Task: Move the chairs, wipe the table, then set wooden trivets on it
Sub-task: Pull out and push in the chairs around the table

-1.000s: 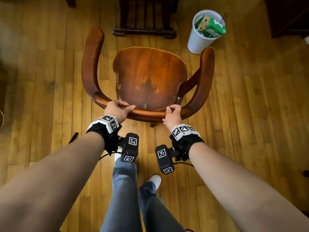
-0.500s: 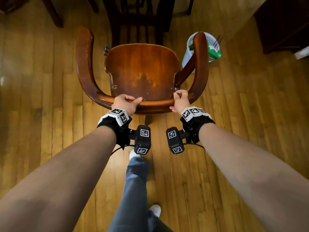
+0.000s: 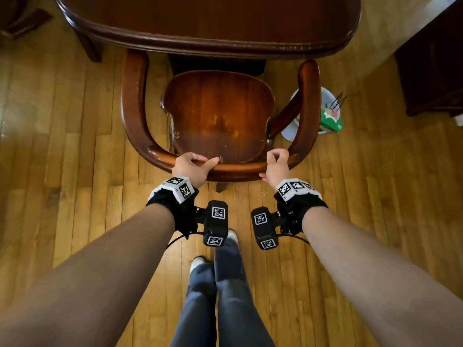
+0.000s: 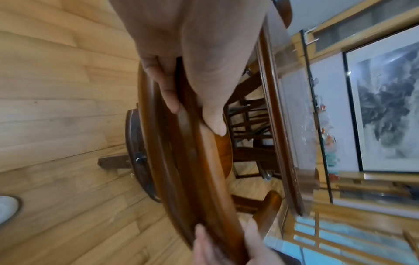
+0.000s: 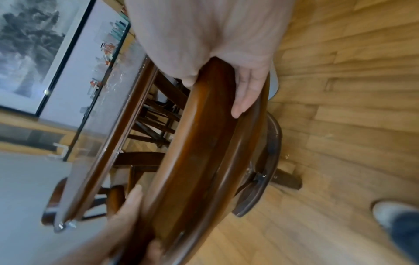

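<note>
At the bottom centre of the head view I see my jeans legs (image 3: 220,296) and a white shoe (image 3: 198,261) on the plank floor (image 3: 75,196). Above them, both forearms reach up the frame to the chair (image 3: 220,116).

My left hand (image 3: 191,166) grips the curved back rail (image 3: 235,169) left of its middle, thumb lying along the top toward the centre. In the left wrist view the fingers (image 4: 167,89) wrap the underside of the rail while the thumb presses the upper face. My right hand (image 3: 276,166) grips the same rail right of the middle, just before it bends into the armrest; its fingers (image 5: 247,89) curl over the rail's outer edge, so both hands are closed around wood and hold nothing else.

The chair sits in the middle of the frame, seat facing up the picture. The tips of its two armrests reach the edge of the counter (image 3: 208,26), which fills the top of the frame, and the left one appears to slip just under it. The seat itself lies clear of the counter edge.

Right of the chair, partly hidden behind the right armrest, stands a white bin (image 3: 293,128) holding a green carton (image 3: 330,121). A dark cabinet (image 3: 431,71) occupies the upper right corner.
</note>
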`<state>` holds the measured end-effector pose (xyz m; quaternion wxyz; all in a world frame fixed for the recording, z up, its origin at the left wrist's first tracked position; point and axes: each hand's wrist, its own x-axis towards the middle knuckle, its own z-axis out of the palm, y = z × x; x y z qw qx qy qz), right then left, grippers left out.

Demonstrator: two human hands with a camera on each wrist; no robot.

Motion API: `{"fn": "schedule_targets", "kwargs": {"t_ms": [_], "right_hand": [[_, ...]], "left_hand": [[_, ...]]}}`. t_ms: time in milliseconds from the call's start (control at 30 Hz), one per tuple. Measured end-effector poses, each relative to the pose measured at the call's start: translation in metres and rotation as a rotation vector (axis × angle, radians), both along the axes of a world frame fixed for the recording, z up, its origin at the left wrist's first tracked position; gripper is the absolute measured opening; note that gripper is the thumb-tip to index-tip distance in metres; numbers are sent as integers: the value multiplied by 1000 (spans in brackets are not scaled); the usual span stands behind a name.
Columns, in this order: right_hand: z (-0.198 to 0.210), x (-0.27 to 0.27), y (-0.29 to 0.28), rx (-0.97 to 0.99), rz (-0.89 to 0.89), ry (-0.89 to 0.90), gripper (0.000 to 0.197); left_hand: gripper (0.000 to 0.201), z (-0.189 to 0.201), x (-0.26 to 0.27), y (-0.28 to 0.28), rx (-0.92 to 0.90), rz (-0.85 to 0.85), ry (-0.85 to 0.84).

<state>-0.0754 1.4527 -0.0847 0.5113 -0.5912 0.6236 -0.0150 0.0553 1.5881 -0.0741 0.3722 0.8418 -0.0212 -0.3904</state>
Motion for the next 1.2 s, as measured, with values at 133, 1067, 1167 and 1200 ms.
{"fn": "schedule_targets", "kwargs": {"t_ms": [133, 1067, 1167, 1200], "right_hand": [[3, -10, -11, 8, 32, -8, 29], [70, 286, 185, 353, 758, -35, 17], [71, 342, 226, 416, 706, 4, 20], [72, 357, 236, 441, 703, 6, 16]], "left_hand": [[32, -4, -16, -6, 15, 40, 4], [20, 54, 216, 257, 161, 136, -75], [18, 62, 270, 292, 172, 133, -68], [18, 63, 285, 299, 173, 127, -73]]}}
